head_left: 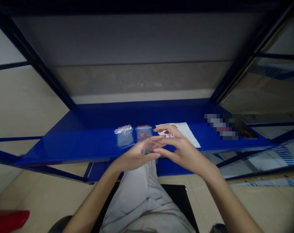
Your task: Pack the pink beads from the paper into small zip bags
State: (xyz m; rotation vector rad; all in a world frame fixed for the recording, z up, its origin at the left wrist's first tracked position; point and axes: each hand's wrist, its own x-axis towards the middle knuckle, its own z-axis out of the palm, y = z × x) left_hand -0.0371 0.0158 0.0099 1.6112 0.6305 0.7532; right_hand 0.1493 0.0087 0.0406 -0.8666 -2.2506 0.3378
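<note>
Over the shelf's front edge, a small clear zip-lock bag [148, 147] with a red line along its seal is between my hands. My left hand [134, 156] grips it, thumb along the near side. My right hand [179, 145] has its thumb and index finger at the bag's seal end, with the other fingers raised. Just beyond the hands lies another zip-lock bag [148, 130] holding small pink pieces. A stack of clear zip-lock bags [124, 137] is to its left. Partly covered by my right hand, a white sheet [187, 132] carries more pink pieces [170, 136].
Everything rests on a blue metal shelf [93, 129] with upright posts [49, 71] at both sides. A pixelated item [222, 127] and a dark flat thing [249, 132] lie at the right. A lower blue shelf [176, 167] is underneath. A red object [9, 220] is on the floor at left.
</note>
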